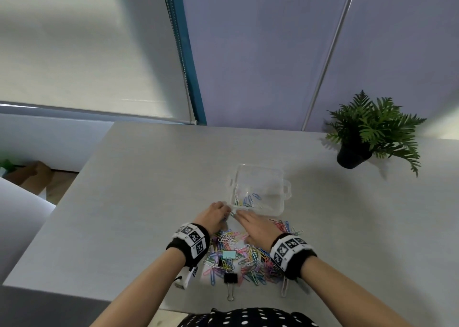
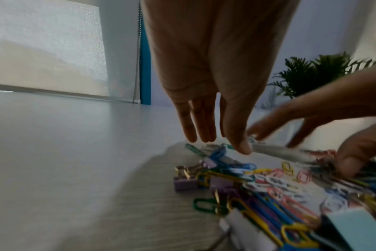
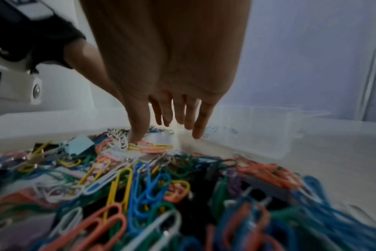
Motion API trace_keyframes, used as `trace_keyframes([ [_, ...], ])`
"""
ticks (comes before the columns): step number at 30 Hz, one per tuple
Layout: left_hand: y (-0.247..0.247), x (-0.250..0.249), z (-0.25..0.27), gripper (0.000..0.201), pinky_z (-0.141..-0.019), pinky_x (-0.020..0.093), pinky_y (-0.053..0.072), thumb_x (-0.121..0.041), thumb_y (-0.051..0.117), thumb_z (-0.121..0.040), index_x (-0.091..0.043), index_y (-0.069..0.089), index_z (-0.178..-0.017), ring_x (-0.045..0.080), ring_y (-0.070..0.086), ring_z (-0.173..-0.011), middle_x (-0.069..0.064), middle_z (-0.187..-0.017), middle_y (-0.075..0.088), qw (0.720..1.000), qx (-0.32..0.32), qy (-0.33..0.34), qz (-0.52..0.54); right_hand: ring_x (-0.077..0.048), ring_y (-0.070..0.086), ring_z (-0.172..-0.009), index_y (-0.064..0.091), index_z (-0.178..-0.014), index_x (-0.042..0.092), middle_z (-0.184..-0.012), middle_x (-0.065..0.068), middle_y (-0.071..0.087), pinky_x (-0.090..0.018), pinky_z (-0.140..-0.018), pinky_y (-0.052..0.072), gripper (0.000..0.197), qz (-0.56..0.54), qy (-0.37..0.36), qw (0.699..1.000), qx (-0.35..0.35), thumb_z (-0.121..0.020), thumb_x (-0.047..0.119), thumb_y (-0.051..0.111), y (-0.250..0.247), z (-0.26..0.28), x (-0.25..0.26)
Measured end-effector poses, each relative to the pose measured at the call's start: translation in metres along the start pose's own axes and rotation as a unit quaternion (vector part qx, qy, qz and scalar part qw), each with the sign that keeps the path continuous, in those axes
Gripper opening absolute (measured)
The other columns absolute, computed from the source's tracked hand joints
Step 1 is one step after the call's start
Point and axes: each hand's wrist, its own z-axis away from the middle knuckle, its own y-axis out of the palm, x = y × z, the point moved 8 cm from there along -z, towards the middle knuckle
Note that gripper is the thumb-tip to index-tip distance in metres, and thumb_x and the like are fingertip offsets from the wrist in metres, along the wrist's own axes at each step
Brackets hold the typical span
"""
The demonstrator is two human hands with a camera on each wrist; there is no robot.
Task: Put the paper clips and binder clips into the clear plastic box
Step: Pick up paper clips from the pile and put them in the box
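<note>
A heap of coloured paper clips [image 1: 248,254] [image 3: 140,183] lies on the grey table between my wrists, with a light-blue binder clip [image 1: 229,254] [image 3: 79,146] and a black binder clip [image 1: 230,278] among them. The clear plastic box [image 1: 280,177] [image 3: 258,129] stands just beyond, with a few clips inside. My left hand [image 1: 215,215] [image 2: 213,132] hovers with straight fingers over the heap's far left edge. My right hand [image 1: 250,223] [image 3: 172,122] reaches flat over the heap, fingers spread towards the box's near wall, its thumb touching clips.
A potted green plant [image 1: 367,130] stands at the table's back right. A purple binder clip [image 2: 186,181] lies at the heap's left side. A window blind [image 1: 74,48] and a wall panel [image 1: 273,53] rise behind the table [image 1: 136,177].
</note>
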Motion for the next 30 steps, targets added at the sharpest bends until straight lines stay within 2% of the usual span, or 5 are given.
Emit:
trace_keyframes([
  [5,0.012,0.01,0.007,0.055,-0.101,0.034,0.038,-0.012,0.068,-0.076,-0.004,0.043,-0.125,0.028,0.043,-0.119,0.012,-0.128,0.043,0.999,0.005,-0.029,-0.043,-0.028,0.015,-0.141,0.014,-0.143,0.009,-0.154,-0.013,0.012,-0.039,-0.116,0.013,0.085,0.034,-0.009,0.999,0.001,-0.079,0.025,0.067,0.006,-0.019,0.018],
  [12,0.011,0.021,0.018,0.02,-0.092,0.034,0.04,-0.013,0.056,-0.083,-0.009,0.062,-0.102,0.027,0.049,-0.113,0.009,-0.117,0.055,0.997,-0.019,-0.038,-0.068,-0.031,0.048,-0.111,0.053,-0.108,0.004,-0.115,-0.014,0.055,-0.038,-0.091,0.042,0.028,0.012,-0.01,0.993,-0.117,-0.08,0.0,0.056,0.004,-0.01,0.014],
  [16,0.002,0.026,0.016,0.014,-0.092,0.03,0.039,-0.019,0.063,-0.08,-0.017,0.068,-0.092,0.022,0.05,-0.109,0.004,-0.11,0.061,0.998,-0.026,-0.045,-0.02,-0.023,0.046,-0.097,0.054,-0.091,0.007,-0.099,-0.009,0.055,-0.032,-0.074,0.037,0.017,-0.042,0.024,0.993,-0.103,-0.082,-0.005,0.048,0.006,-0.004,-0.002],
  [25,0.006,-0.005,0.017,0.019,-0.082,0.031,0.047,0.003,0.056,-0.078,-0.008,0.06,-0.093,0.026,0.062,-0.092,0.01,-0.101,0.064,0.998,-0.012,0.011,0.064,-0.024,0.047,-0.105,0.048,-0.108,0.008,-0.112,-0.008,0.053,-0.035,-0.085,0.042,0.029,-0.071,0.041,0.992,-0.095,-0.082,0.007,0.061,0.007,-0.003,-0.015],
  [30,0.018,-0.021,0.017,0.013,-0.08,0.039,0.046,-0.012,0.045,-0.091,-0.006,0.055,-0.098,0.027,0.058,-0.086,0.015,-0.102,0.053,1.0,-0.018,0.025,-0.008,-0.027,0.047,-0.097,0.05,-0.098,0.006,-0.103,-0.011,0.055,-0.029,-0.068,0.027,0.022,-0.041,0.042,0.994,-0.093,-0.078,-0.003,0.054,0.006,0.004,-0.013],
])
